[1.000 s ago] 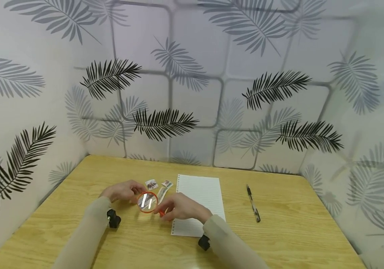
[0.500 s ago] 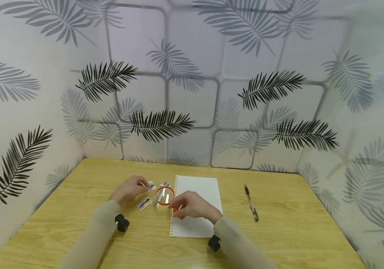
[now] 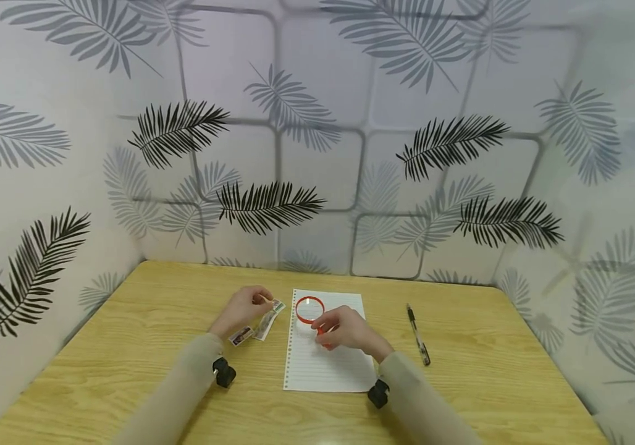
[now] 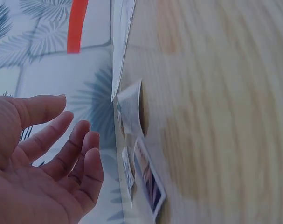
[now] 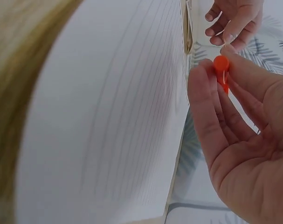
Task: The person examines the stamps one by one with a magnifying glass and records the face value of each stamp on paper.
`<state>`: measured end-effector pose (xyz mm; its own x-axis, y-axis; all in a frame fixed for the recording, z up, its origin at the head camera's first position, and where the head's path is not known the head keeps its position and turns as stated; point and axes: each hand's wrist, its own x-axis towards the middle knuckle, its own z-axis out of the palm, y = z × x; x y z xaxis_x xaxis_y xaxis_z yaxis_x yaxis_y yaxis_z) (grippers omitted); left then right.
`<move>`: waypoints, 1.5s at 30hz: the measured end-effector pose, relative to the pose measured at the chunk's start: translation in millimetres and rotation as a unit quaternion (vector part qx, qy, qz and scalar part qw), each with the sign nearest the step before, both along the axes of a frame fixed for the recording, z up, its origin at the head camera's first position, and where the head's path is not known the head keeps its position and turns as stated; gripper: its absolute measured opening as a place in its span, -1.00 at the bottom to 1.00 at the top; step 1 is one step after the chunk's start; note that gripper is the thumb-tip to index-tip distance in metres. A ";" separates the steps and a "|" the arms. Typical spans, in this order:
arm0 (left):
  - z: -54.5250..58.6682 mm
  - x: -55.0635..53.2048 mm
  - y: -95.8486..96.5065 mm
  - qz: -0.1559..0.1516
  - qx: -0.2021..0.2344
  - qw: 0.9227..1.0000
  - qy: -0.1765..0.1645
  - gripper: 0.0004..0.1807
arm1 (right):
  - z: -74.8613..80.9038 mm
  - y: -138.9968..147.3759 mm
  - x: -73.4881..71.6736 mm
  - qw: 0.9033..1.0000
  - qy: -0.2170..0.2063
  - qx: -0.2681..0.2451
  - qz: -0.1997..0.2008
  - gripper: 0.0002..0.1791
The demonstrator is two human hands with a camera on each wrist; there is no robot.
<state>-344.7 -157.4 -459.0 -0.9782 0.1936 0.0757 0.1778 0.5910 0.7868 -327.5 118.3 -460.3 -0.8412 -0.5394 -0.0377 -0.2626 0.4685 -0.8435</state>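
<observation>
My right hand [image 3: 345, 327] grips the handle of a magnifying glass [image 3: 310, 310] with a red rim. The lens hangs over the upper left of a sheet of lined paper [image 3: 328, 371]. In the right wrist view, thumb and fingers pinch the orange-red handle [image 5: 221, 64]. My left hand [image 3: 244, 309] hovers by several small printed stamps, its fingers loosely bent around nothing in the left wrist view. One stamp [image 3: 241, 336] lies below the hand, a longer pale one [image 3: 265, 325] beside it, and another stamp [image 3: 278, 305] just past the fingertips.
A black-and-clear pen [image 3: 418, 334] lies to the right of the paper on the wooden table [image 3: 479, 383]. A wall [image 3: 317, 154] with a leaf pattern rises behind the table. Both wrists wear small black devices.
The right hand has carried the magnifying glass rightward from over the stamps to over the paper. The left hand has moved away and to the right, across the stamps, uncovering the nearest one.
</observation>
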 end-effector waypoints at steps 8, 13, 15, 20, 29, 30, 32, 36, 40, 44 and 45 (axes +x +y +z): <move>-3.4 -3.7 25.1 -0.039 0.027 0.999 0.013 -0.70 | -3.5 15.5 -4.3 0.999 -0.018 -0.012 -0.027 -0.72; -6.2 -3.2 33.5 -0.051 0.046 0.998 0.002 -0.70 | -5.3 23.6 -2.4 0.999 -0.023 -0.028 -0.037 -0.73; -7.4 -3.0 35.8 -0.054 0.045 0.998 0.005 -0.71 | -5.8 26.7 -2.1 0.998 -0.027 -0.032 -0.040 -0.74; -7.4 -4.2 44.0 -0.065 0.033 0.997 0.011 -0.72 | -5.9 36.2 -3.4 0.998 -0.031 -0.025 -0.052 -0.75; -5.6 -2.8 58.3 -0.080 0.027 0.996 0.000 -0.67 | -5.3 55.5 -8.3 0.997 -0.011 -0.004 -0.074 -0.75; -5.4 -2.9 59.4 -0.084 0.030 0.996 0.000 -0.66 | -6.1 57.7 -8.4 0.997 -0.007 -0.001 -0.076 -0.75; -5.3 -3.3 60.3 -0.088 0.034 0.996 -0.003 -0.64 | -7.4 61.3 -9.0 0.997 0.004 0.010 -0.078 -0.77; -7.2 -3.4 61.5 -0.092 0.046 0.995 -0.012 -0.57 | -10.0 70.5 -9.8 0.996 0.019 0.029 -0.084 -0.77; -7.5 -2.7 62.6 -0.093 0.057 0.994 -0.021 -0.53 | -10.6 79.5 -10.4 0.994 0.034 0.042 -0.091 -0.78; -7.6 -2.8 62.6 -0.099 0.051 0.993 -0.027 -0.56 | -11.5 87.4 -10.6 0.994 0.036 0.045 -0.091 -0.79; -7.7 -2.7 62.3 -0.101 0.049 0.993 -0.028 -0.57 | -12.4 89.1 -10.7 0.994 0.035 0.043 -0.089 -0.79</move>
<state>-347.4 -95.1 -466.8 -0.9230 0.3815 0.0508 0.2399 0.4672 0.8510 -338.2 207.4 -472.7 -0.9255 -0.3784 -0.0158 -0.2248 0.5825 -0.7812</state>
